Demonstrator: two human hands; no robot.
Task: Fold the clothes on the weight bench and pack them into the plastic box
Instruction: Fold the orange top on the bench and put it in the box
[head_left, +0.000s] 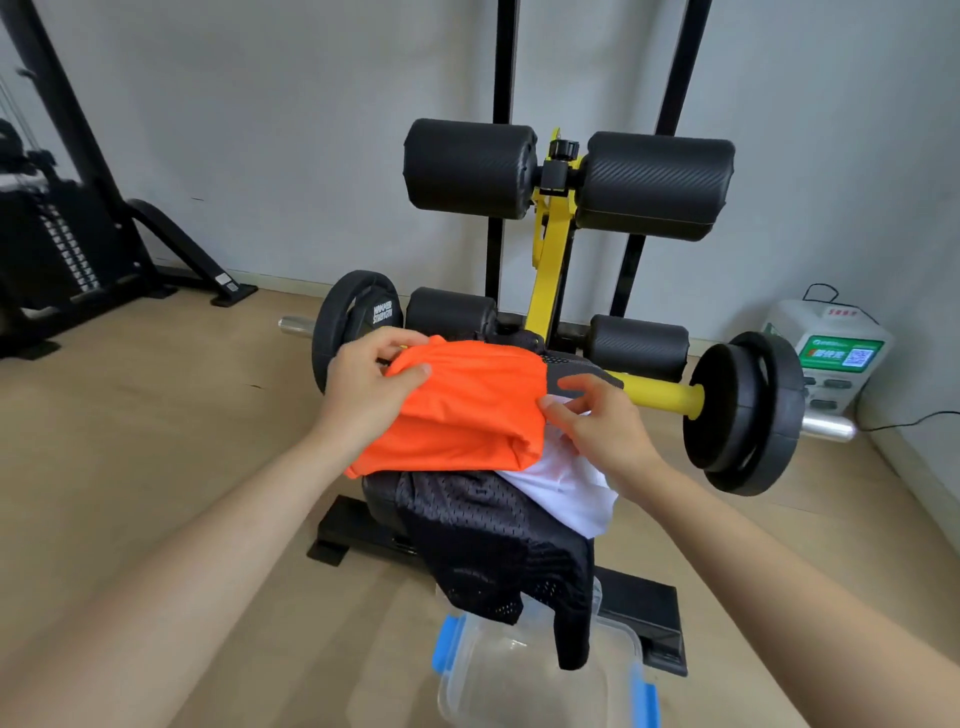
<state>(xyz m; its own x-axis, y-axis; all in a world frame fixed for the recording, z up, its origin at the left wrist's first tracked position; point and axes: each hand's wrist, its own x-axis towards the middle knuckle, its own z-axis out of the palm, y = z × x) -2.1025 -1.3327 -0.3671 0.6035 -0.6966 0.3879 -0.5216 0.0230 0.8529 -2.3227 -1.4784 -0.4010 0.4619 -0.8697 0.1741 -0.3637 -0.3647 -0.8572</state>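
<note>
On the bench (376, 496), catalogued from my remote station:

1. Orange garment (467, 410): folded bundle, top of the pile on the bench.
2. Left grip (363, 384): clenched on the orange garment's far left corner, fingers curled over the edge, thumb on top.
3. Right grip (602, 426): thumb and forefinger pinch the orange garment's right edge.
4. White garment (561, 483): under the orange garment, spilling off the bench's right side beneath the right grip.
5. Black mesh garment (483, 530): lowest layer, draped over the bench's near end and hanging down.
6. Plastic box (524, 675): clear with blue clips, on the floor at the bench's near end. The black mesh garment's hem hangs in front of it. I cannot tell whether they touch.
7. Weight plates (743, 410): black, on the bar right of the bench.
</note>
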